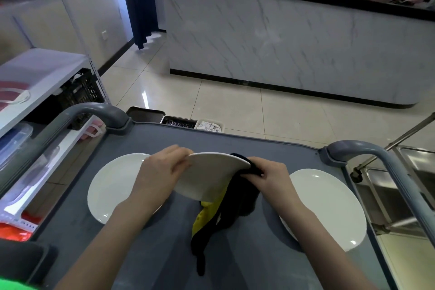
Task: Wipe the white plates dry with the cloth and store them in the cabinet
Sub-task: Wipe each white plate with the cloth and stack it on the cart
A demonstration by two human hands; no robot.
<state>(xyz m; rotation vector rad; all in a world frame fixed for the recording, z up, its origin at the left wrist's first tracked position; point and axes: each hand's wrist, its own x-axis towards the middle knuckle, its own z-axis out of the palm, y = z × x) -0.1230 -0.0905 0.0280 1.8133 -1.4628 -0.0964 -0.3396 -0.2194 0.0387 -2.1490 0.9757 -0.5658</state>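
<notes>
Head view: grey cart [164,139] between shelf [35,77], sink [388,195]. Three plates: left plate [113,186], right plate [329,205] flat on cart, partly behind forearms; held plate [207,176] tilted above, left hand [162,172] gripping rim, right hand [270,176] pinching one cloth [226,214] against it.

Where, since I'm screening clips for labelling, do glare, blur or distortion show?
Head view: glare streaks the floor tiles; small highlights dot the right plate; the shelf at left looks smeared and soft; wide-angle distortion bows the counter.

Both hands meet at mid-height, forearms reaching forward.
The left hand [162,172] grips the plate [211,175] rim with curled fingers; the right hand [271,176] pinches the cloth [237,202] against the opposite edge.
</notes>
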